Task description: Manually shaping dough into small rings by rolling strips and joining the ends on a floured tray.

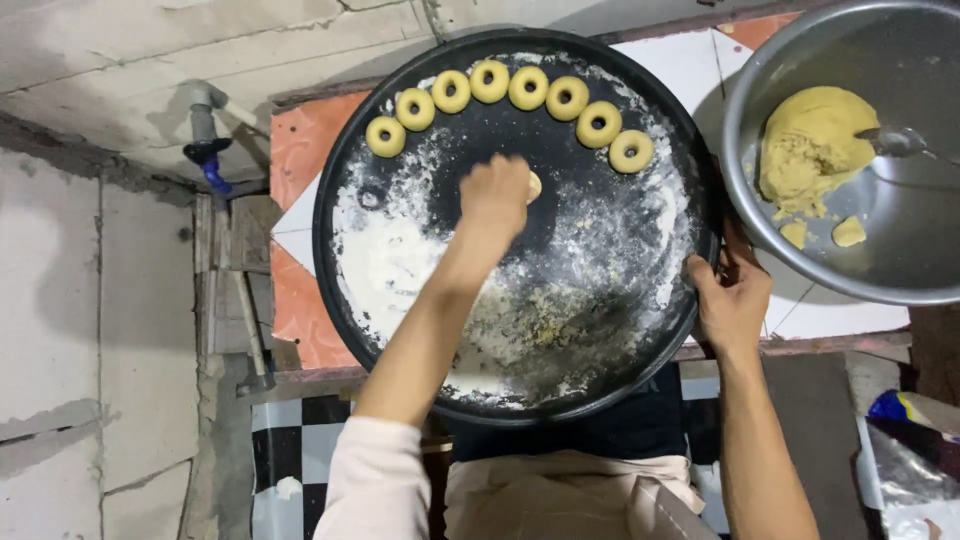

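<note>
Pale yellow dough piece (534, 186) is pinched by the closed left hand (493, 197) at the black floured tray's (640, 330) middle; the tray's right rim is gripped by the right hand (731, 300).

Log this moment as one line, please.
left hand: pressing dough piece on black tray | right hand: gripping tray rim | dough rings: arc along far edge

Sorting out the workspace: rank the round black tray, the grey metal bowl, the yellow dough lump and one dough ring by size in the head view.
1. Round black floured tray
2. Grey metal bowl, partly cropped by the frame
3. Yellow dough lump
4. Yellow dough ring
</note>
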